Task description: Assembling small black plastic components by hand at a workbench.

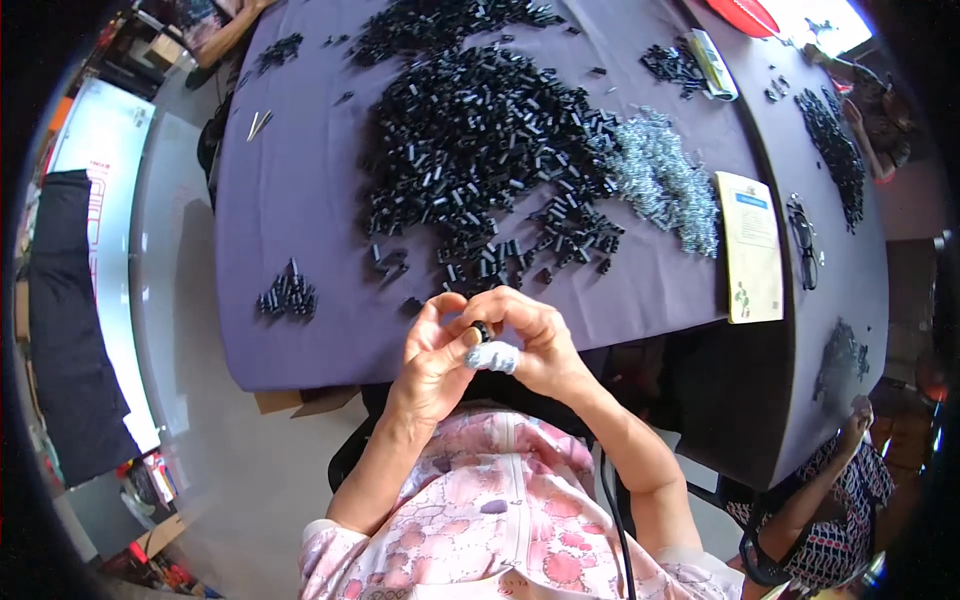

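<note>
Pinching a small black part (482,328) between two hands

The left hand (435,340) and right hand (535,340) meet just off the near edge of the purple tablecloth (300,225), in front of the person's pink patterned top (470,500). Both have curled fingers, with thumbs and fingertips closed around the part; it seems to be a short cylinder, though the fingers hide most of it. A pale wrapping (493,357) covers the right thumb.

Beyond the hands spreads a large heap of short black pieces (480,140), its nearest pieces close to the fingertips. Touching the heap's right side is a pile of shiny silvery pieces (665,180). A smaller black cluster (288,293) lies apart on the left, with thin sticks (259,125) farther up the cloth. A cream booklet (752,260) lies near the table's right edge, with black-framed eyeglasses (803,240) just beside it.
</note>
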The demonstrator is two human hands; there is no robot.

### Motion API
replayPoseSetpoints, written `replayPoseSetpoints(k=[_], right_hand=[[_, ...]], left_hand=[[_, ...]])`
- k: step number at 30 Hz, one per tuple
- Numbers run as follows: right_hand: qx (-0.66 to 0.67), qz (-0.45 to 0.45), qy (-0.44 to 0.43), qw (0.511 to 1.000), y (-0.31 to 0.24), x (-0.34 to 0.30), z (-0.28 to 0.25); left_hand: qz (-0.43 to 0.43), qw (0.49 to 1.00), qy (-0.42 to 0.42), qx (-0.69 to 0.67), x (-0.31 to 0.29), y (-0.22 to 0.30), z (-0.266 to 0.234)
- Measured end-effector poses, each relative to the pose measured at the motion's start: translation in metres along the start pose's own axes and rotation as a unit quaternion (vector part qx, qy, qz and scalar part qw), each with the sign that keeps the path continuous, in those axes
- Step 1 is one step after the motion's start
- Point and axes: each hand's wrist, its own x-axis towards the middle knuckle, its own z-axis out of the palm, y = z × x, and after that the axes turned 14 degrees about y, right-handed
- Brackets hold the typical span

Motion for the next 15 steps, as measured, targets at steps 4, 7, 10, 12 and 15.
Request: replayPoseSetpoints(k=[4,7,10,12,15], right_hand=[[-0.202,-0.082,0.000,0.976,-0.017,-0.006,-0.017],[-0.324,-0.047,0.058,0.943,-0.026,-0.015,-0.056],[-0.450,-0.076,0.205,0.866,-0.013,-0.008,-0.107],[-0.502,-0.082,0.242,0.826,-0.010,0.003,-0.134],[-0.552,-0.090,0.231,0.796,-0.005,0.020,-0.144]], left_hand=[[0.020,0.997,0.044,0.065,-0.002,0.002,0.000],[0.104,0.985,0.056,0.125,-0.001,0.013,-0.005],[0.155,0.970,0.088,0.165,0.002,0.030,-0.019],[0.155,0.969,0.105,0.164,0.004,0.040,-0.029],[0.150,0.968,0.118,0.161,0.001,0.049,-0.037]])
